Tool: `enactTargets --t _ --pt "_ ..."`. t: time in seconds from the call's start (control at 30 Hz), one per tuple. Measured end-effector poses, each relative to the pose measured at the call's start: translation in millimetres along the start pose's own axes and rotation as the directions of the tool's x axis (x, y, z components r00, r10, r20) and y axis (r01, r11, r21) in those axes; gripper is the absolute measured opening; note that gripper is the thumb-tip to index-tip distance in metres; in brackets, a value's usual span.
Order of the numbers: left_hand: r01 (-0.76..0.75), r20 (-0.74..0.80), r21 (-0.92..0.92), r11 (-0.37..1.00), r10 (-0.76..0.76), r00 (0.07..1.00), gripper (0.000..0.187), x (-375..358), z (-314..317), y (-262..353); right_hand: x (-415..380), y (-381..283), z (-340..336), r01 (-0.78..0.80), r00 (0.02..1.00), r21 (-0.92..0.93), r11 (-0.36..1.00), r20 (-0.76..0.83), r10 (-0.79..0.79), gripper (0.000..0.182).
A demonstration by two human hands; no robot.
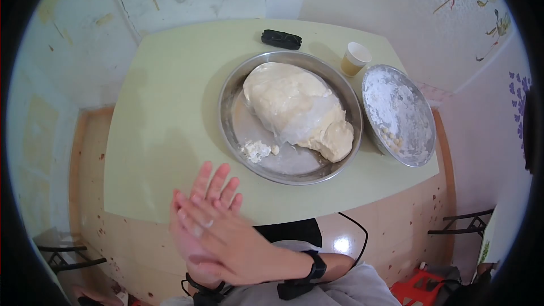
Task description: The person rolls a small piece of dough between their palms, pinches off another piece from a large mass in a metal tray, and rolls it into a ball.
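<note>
My left hand (211, 184) and my right hand (232, 243) are pressed palm to palm just off the near edge of the pale green table (164, 119), the right hand lying across the left. A small pale bit of dough (207, 224) shows between them. Beyond them a large round metal pan (226, 99) holds a big lump of dough (294, 107), partly covered by clear film, and some crumbly scraps (258, 149). Both wrists wear black bands.
To the right of the pan a metal tray of flour (396, 102) holds several small dough balls (391, 136). A paper cup (355, 58) and a black object (281, 39) sit at the far edge. Black chair frames (464, 224) and a red stool (419, 290) stand on the floor.
</note>
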State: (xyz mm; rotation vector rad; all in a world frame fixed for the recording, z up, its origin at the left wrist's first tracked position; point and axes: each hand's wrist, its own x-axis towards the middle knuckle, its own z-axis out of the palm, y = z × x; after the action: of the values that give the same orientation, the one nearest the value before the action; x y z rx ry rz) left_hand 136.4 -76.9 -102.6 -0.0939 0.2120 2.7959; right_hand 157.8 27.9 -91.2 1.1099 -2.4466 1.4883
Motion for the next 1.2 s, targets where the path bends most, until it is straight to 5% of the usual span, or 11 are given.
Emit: enactTargets --t 0.13,0.23,0.3,0.53,0.6,0.83,0.87,0.93,1.2 --pt "0.038 0.062 -0.021 0.999 -0.037 0.997 0.073 2.9 -4.3 -13.4 11.3 -23.9 -10.1 0.078 0.996 0.032 0.996 0.047 -0.08 0.073" --pt "0.142 0.114 0.191 0.971 -0.165 0.98 0.075 0.2 -12.8 -34.1 28.0 -20.8 -14.9 0.029 0.999 0.05 0.998 0.035 -0.031 0.072" --pt "0.19 0.002 0.514 0.836 -0.223 0.975 0.075 -9.7 14.7 -39.6 32.7 -6.8 -19.4 -0.011 1.0 -0.012 1.0 -0.015 0.01 0.072" --pt "0.034 -0.014 0.341 0.939 -0.031 0.999 0.072 -2.7 9.5 -12.2 6.6 10.9 -11.8 -0.061 0.998 -0.071 0.996 -0.038 0.059 0.073" --pt "-0.002 -0.04 -0.004 1.0 0.002 0.999 0.073 5.3 -0.8 -1.0 -0.1 2.0 -1.1 -0.033 0.999 -0.038 0.999 -0.036 0.031 0.072" --pt "0.223 0.16 0.122 0.967 -0.241 0.957 0.073 7.6 -23.7 -44.0 26.9 -13.0 -18.9 -0.03 0.999 0.042 0.999 -0.019 0.031 0.074" --pt "0.202 0.112 0.288 0.936 -0.243 0.964 0.074 1.7 -8.8 -44.1 28.3 -6.0 -21.0 -0.03 0.999 0.041 0.999 -0.02 0.031 0.074" --pt "0.167 0.036 0.481 0.861 -0.209 0.977 0.075 -3.0 7.5 -41.2 27.2 11.0 -23.7 -0.051 0.992 -0.079 0.996 -0.118 0.041 0.072" --pt "-0.017 -0.082 0.329 0.944 0.047 0.996 0.077 7.6 6.6 -12.3 2.3 -1.1 -5.9 -0.005 0.999 0.008 1.0 -0.047 0.005 0.071"
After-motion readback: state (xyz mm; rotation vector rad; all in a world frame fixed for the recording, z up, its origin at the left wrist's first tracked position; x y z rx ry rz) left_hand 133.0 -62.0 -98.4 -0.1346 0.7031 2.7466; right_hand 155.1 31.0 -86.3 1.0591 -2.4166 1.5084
